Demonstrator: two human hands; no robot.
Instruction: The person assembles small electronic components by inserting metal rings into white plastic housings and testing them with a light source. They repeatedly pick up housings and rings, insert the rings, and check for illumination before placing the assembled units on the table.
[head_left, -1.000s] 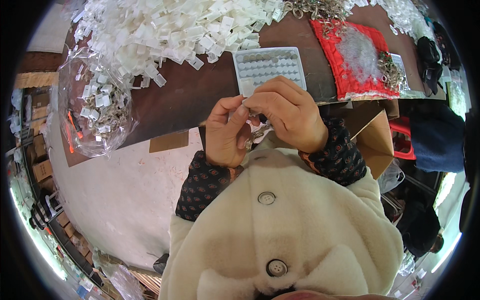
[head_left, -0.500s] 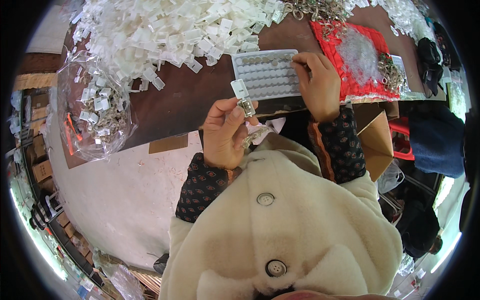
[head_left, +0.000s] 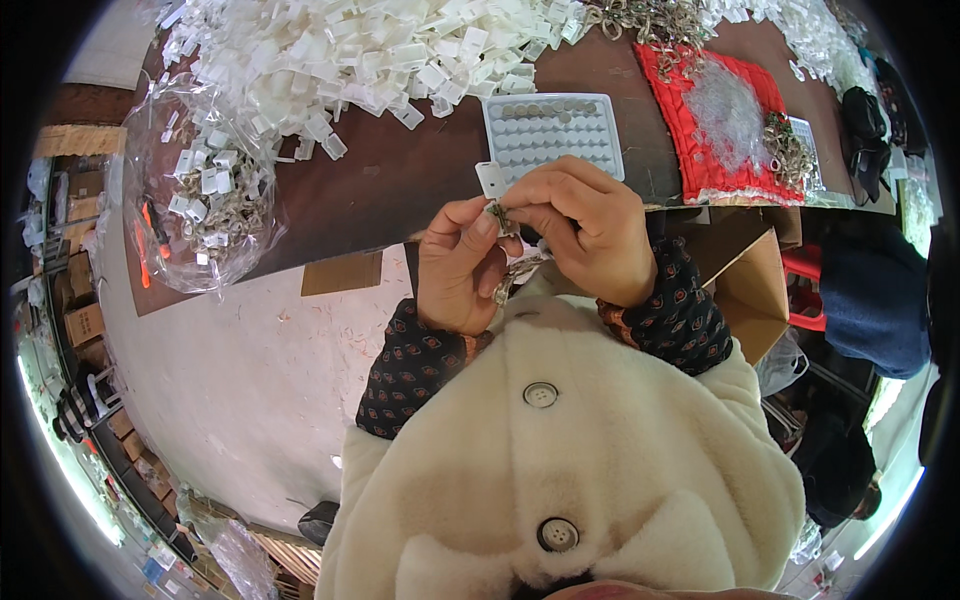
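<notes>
My left hand (head_left: 452, 268) holds a small white plastic case (head_left: 491, 180) between thumb and fingers, its flat flap standing up. A shiny strand (head_left: 512, 278) hangs below the case, beside the palm. Thumb and fingertips of my right hand (head_left: 592, 228) are pinched together at the case's lower part. Whatever they hold is too small and hidden to make out. Just beyond that hand lies a pale tray (head_left: 560, 143) of round pockets, with several small grey discs (head_left: 548, 109) along its far rows.
A heap of white plastic pieces (head_left: 380, 60) covers the table's far side. On the left, a clear bag (head_left: 215, 190) holds white cases and metallic pieces, near an orange-handled tool (head_left: 143, 255). A red cloth (head_left: 670, 125) bears clear strands (head_left: 735, 110). Below the table's right edge stands a cardboard box (head_left: 755, 285).
My right hand has come back from the tray's far right to the case in my left hand. The view has shifted slightly.
</notes>
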